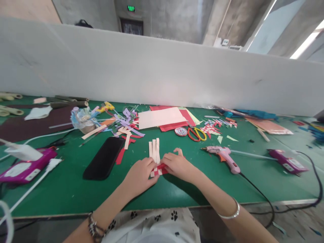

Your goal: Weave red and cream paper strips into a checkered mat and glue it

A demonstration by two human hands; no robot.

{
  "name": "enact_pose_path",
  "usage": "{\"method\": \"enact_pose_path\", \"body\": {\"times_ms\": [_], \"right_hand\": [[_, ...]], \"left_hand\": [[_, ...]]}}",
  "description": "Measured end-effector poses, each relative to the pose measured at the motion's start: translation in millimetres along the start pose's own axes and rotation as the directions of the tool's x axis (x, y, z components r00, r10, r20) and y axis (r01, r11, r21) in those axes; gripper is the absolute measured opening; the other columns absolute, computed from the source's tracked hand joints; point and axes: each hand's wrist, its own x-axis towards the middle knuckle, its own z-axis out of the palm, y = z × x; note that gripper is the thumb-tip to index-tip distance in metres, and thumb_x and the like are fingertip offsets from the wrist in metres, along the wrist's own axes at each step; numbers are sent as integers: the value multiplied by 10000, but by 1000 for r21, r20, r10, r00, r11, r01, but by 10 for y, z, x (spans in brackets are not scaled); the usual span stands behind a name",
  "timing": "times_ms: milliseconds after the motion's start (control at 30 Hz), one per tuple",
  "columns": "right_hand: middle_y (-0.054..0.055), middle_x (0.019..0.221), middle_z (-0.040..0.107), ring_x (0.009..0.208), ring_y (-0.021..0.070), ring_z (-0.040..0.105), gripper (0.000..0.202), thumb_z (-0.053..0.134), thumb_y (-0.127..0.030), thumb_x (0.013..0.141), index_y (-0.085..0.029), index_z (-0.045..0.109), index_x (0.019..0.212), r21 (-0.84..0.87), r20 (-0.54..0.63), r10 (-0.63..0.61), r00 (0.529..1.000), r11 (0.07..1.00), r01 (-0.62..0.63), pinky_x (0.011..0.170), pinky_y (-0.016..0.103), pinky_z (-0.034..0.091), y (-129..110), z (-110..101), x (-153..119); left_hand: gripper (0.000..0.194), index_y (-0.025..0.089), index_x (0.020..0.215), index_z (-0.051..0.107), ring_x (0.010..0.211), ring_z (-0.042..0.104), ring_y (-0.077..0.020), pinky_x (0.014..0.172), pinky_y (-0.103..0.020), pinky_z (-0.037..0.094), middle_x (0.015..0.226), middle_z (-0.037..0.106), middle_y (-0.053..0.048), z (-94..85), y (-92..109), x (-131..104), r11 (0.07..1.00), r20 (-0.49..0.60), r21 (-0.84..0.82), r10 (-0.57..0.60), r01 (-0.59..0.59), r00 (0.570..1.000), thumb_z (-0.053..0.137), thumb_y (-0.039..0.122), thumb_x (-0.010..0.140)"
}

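A small woven piece of red and cream paper strips (156, 171) lies on the green table near its front edge. Three cream strips (154, 150) stick out from it, pointing away from me. My left hand (141, 173) pinches the woven piece at its left side, thumb at the near edge. From the right, my right hand (178, 165) holds the red strips, its fingertips close to those of my left hand. Part of the weave is hidden beneath the fingers of both hands.
A black phone (104, 158) lies left of my hands. Scissors (196, 133), cream paper (162, 117) and cut strips (126, 125) are beyond. A pink glue gun (224, 157) with its cable is at right; purple power strips (288, 161) sit at both sides.
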Motion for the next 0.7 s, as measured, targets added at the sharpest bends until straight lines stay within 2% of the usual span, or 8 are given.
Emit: {"method": "enact_pose_path", "body": {"times_ms": [67,133,200,267,400,533,633,700], "right_hand": [[34,847,586,806,148,527,149,459,-68,834,-145,577,884,-88,-15,-25,1000,996,24,889,387,179,-7,-2,-3],[35,844,589,810,153,527,115,485,-100,831,-146,583,873,-95,-21,-35,999,995,32,904,395,168,-5,-10,-8],[34,874,591,843,159,531,89,547,-174,819,-153,590,895,-17,-16,-30,999,999,30,897,381,182,1,-22,-12],[29,910,590,866,153,535,154,599,-236,799,-165,591,936,102,1,-7,1000,995,6,860,343,217,4,-28,-8],[12,916,584,826,124,537,150,603,-218,803,-177,587,946,250,53,61,997,966,-73,748,282,249,-6,-17,19],[5,875,587,780,117,527,93,556,-137,819,-175,596,894,222,60,91,994,970,-103,716,287,233,0,-8,27],[-1,860,599,819,122,528,129,518,-122,845,-198,614,885,164,10,58,998,985,-59,780,323,213,44,-5,9],[1,859,606,824,126,522,145,497,-124,861,-197,621,845,61,-47,38,998,997,-35,837,362,183,71,-3,-3]], "left_hand": [[156,168,865,586,807,549,-204,660,-290,396,842,575,-44,-7,33,31,998,1,46,-36,36,999,502,292,822],[169,167,845,587,788,557,-203,640,-291,382,828,580,-40,-7,51,62,995,10,89,-51,50,999,509,316,836],[174,168,852,590,777,561,-200,633,-292,371,829,582,-38,-3,55,86,992,18,121,-45,42,999,514,324,848],[164,173,878,594,781,564,-196,634,-288,364,838,583,-34,1,50,99,991,22,132,-40,36,999,523,318,852],[154,199,928,607,801,560,-191,633,-273,358,856,577,-28,9,41,101,994,25,90,-65,63,998,544,314,847],[149,223,924,622,794,552,-187,632,-277,344,841,572,-19,23,40,100,996,18,42,-85,84,996,532,321,857],[138,219,938,617,844,546,-190,678,-290,344,872,580,-19,40,35,99,996,13,4,-86,86,996,531,289,856],[135,215,950,609,870,541,-189,722,-301,341,887,583,-15,51,33,99,996,3,-12,-87,87,996,530,264,852]]}}
